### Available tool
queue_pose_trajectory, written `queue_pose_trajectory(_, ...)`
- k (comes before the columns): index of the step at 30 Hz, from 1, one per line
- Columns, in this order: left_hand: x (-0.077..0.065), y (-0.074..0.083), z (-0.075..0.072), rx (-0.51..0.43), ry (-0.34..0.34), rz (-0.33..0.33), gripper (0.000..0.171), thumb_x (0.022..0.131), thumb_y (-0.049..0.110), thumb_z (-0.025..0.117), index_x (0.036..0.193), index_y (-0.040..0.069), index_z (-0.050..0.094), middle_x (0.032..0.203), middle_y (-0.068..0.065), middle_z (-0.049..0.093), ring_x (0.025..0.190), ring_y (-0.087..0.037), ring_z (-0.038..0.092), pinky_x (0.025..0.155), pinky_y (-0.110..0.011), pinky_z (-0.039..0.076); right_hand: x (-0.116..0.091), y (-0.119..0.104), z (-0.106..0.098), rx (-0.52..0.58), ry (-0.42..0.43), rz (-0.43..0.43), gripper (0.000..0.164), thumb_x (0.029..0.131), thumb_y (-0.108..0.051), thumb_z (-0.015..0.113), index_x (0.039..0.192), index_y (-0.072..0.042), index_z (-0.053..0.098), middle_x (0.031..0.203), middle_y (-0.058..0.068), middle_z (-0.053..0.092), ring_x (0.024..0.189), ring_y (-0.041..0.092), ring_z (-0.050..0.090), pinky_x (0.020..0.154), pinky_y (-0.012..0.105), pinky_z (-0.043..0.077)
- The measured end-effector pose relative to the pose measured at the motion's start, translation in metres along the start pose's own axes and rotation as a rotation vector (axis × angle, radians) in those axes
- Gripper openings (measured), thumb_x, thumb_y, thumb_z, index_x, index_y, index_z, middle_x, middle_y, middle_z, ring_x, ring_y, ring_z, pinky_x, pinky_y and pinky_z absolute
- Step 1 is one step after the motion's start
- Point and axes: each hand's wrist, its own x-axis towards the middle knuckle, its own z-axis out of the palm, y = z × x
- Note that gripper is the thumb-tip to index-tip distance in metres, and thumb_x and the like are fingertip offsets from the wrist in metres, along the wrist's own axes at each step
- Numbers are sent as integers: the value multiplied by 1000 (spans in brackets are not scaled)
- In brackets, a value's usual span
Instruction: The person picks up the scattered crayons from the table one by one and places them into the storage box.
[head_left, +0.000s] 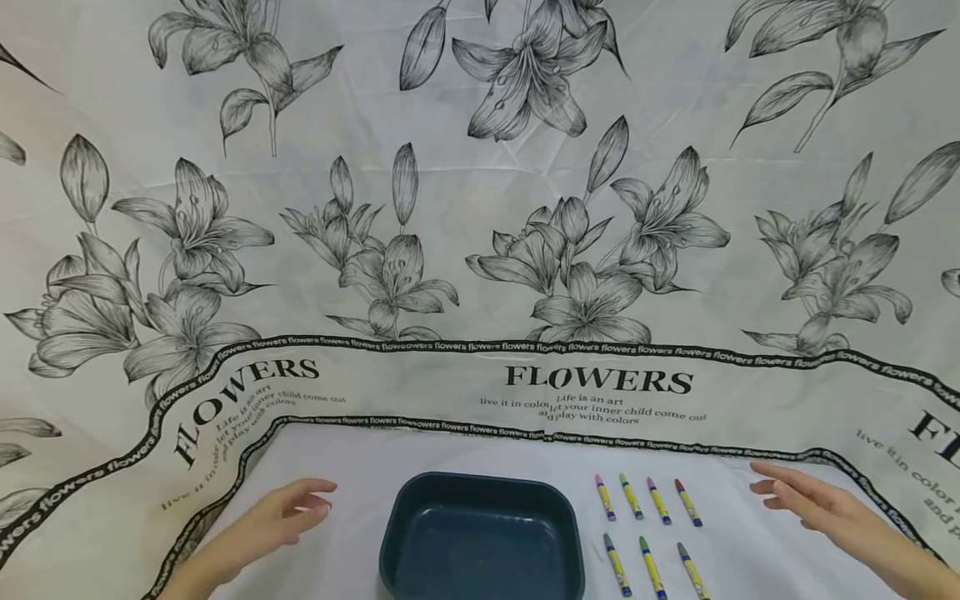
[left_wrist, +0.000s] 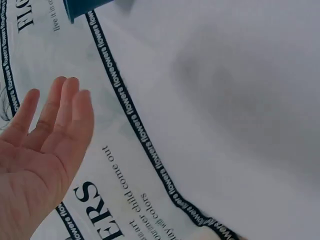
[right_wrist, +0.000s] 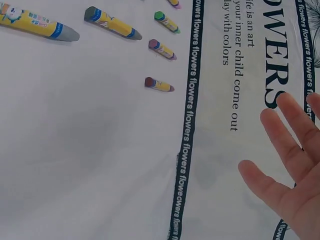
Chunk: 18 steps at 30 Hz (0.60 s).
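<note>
My left hand (head_left: 281,521) hovers left of a dark blue rectangular tub (head_left: 480,542), its fingers extended and holding nothing. Over on the right, my right hand (head_left: 813,504) is also bare, fingers spread in the right wrist view. Between the tub and that hand, several crayons with yellow wrappers lie in two rows. The back row runs from a pink crayon (head_left: 605,497) and a green crayon (head_left: 631,497) to a purple crayon (head_left: 659,501) and a brown-red crayon (head_left: 687,502). In front lie a dark crayon (head_left: 617,565), another green crayon (head_left: 652,567) and a grey crayon (head_left: 693,572).
A white cloth (head_left: 330,454) covers the table. Behind it rises a pale sheet (head_left: 420,383) printed with lilies and "FLOWERS" lettering, edged by black bands. The tub's inside shows no contents, and its near edge is cut off by the head view.
</note>
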Motion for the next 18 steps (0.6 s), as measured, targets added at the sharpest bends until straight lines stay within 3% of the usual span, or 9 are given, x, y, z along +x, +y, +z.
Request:
queue_pose_trajectory(1,1,-2,1,-85,-20,-46,48,94,26,55,130,-3,45,118,-17,57,103,-31,56,79,-46,49,-14,-28,9,-23,56,66,38,104,-26,27,135,-47,34,122,-5,56,104,4,54,75,39,47)
queue_pose_trajectory(2,2,-3,3,-165,-30,-101,49,93,27,55,131,-3,44,118,-17,56,104,-31,55,80,-48,49,-16,-41,13,12,56,57,37,103,-24,29,130,-49,37,116,-11,57,99,-1,55,76,34,48)
queue_pose_trajectory(4,5,-6,7,-277,-45,-138,52,93,25,57,132,-4,41,118,-17,56,106,-32,54,81,-49,48,-18,-56,16,117,13,22,40,103,-20,29,122,-53,42,110,-17,58,97,0,56,77,28,48)
queue_pose_trajectory(8,13,-9,16,-389,-54,-155,53,93,25,56,133,-4,38,121,-16,55,109,-30,54,84,-46,48,-8,-50,16,341,-101,-33,42,103,-17,28,127,-45,48,112,-13,59,101,9,57,81,31,50)
queue_pose_trajectory(11,18,-11,23,-443,-67,-164,53,93,25,55,134,-3,37,122,-15,54,110,-29,54,85,-44,48,1,-42,17,463,-162,-26,42,103,-16,29,127,-41,51,115,-8,59,104,14,57,86,35,49)
queue_pose_trajectory(18,30,-17,39,-504,-82,-197,55,92,24,57,136,-3,35,123,-17,53,108,-25,55,86,-44,48,17,-36,28,511,-142,50,35,101,-15,37,115,-39,58,109,-1,58,98,17,58,84,36,50)
